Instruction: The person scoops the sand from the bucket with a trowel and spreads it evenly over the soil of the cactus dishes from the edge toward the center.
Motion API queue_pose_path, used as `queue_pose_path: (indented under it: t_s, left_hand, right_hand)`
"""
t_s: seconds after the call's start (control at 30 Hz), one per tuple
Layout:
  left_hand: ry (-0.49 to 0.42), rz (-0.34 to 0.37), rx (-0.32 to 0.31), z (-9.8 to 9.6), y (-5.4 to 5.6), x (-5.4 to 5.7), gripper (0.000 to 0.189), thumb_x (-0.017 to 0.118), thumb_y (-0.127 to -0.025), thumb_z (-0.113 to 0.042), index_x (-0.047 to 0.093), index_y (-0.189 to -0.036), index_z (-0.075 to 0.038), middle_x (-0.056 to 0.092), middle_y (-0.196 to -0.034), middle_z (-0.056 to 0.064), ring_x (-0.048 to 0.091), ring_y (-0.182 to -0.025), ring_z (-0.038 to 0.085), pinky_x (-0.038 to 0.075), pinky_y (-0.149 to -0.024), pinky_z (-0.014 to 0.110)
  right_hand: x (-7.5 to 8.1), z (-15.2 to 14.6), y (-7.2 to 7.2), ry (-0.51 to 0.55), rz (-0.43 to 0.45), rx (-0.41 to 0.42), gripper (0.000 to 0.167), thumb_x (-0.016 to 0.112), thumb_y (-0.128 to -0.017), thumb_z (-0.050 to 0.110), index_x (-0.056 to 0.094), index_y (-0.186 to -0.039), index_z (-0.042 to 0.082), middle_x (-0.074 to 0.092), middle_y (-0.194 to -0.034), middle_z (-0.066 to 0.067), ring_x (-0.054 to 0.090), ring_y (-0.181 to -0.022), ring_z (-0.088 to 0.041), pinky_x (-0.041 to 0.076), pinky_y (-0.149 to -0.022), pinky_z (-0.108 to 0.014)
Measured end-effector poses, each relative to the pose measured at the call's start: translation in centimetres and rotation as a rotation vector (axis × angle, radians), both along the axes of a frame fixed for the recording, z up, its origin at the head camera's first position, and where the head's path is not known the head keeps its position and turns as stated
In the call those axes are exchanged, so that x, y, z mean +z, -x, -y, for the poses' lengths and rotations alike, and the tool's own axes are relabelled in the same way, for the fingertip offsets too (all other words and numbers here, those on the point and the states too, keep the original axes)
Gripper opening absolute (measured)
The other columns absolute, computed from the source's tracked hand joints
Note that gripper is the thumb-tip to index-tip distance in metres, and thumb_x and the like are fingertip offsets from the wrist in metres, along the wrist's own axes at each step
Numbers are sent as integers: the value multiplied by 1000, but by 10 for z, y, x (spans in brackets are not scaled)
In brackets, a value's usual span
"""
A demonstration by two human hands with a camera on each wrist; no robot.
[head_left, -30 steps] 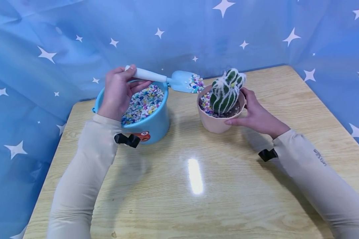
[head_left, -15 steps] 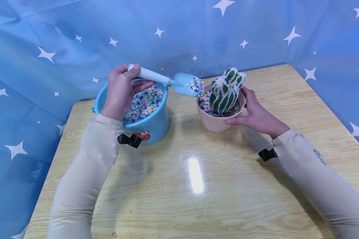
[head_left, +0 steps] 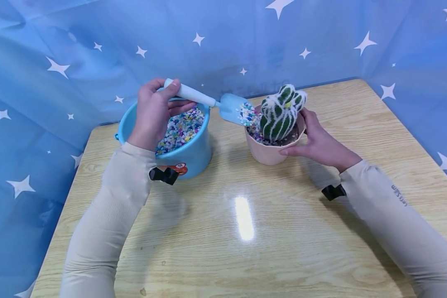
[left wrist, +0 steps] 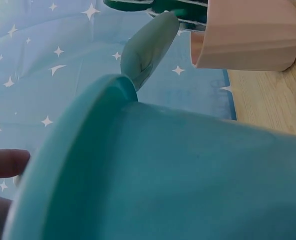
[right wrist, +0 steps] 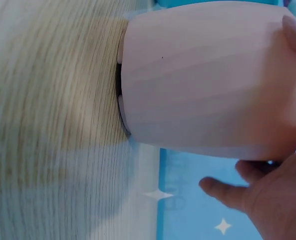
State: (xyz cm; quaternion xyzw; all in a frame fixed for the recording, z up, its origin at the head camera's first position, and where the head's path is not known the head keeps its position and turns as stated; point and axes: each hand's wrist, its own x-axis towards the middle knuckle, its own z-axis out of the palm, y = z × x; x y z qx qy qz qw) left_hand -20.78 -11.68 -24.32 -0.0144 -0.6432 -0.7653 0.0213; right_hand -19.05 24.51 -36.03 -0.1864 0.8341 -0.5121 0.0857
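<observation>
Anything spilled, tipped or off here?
Nothing plainly wrong: bucket and pot stand upright, and no spill shows on the visible table. Mildly uneven: inside the pot, pebbles gather on the bucket side, leaving dark soil showing opposite.

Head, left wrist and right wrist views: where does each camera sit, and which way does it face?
Head: worn on the head, facing forward and down at the bucket, scoop, pot and cactus; left hand, right hand and sleeves show.
Left wrist: on the left wrist, facing across the bucket's outer wall toward the pot; fingers show at the left edge.
Right wrist: on the right wrist, close on the pot's side; part of the right hand shows at the right.
Shared by both wrist views: the pot, sideways in frame, table and starry curtain.
</observation>
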Motion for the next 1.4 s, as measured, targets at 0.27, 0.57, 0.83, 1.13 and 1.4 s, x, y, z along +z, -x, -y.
queue_pose_path:
  t_s: [0.27,0.57,0.83,1.13,1.4]
  left_hand:
    - [14,-5,-14,-2,-3,2,24,59,-100,-13,53,-114,5,61,-115,27,72,-82,32,61,-77,38]
    - [46,-20,-23,-4,-4,3,21,61,-99,-14,54,-111,2,63,-111,25,73,-79,30,61,-74,38]
    - [65,-30,-31,-7,-3,7,18,62,-99,-14,55,-107,1,65,-109,25,73,-79,30,61,-73,38]
    - [107,-57,-35,-13,-5,13,19,66,-97,-15,56,-104,0,67,-105,24,73,-80,30,61,-73,41]
    - [139,-84,-46,-17,-6,14,20,67,-96,-16,57,-103,0,69,-104,23,73,-80,30,62,-72,41]
  right_hand:
    - [2,1,0,8,21,-1,117,85,-80,19,-2,-157,26,6,-157,-10,6,-145,-31,12,-116,-61]
    - [0,0,1,34,36,30,113,83,-82,13,0,-157,22,4,-159,-7,4,-146,-26,11,-116,-63]
    - [-1,-5,4,62,36,40,107,81,-82,8,5,-156,20,9,-157,-7,7,-145,-25,14,-116,-62]
    - [0,-9,9,90,83,48,103,81,-83,11,8,-155,21,13,-156,-4,10,-145,-23,13,-117,-61]
    - [-2,-5,7,78,32,33,110,85,-78,8,8,-155,27,10,-150,-7,9,-142,-27,17,-114,-63]
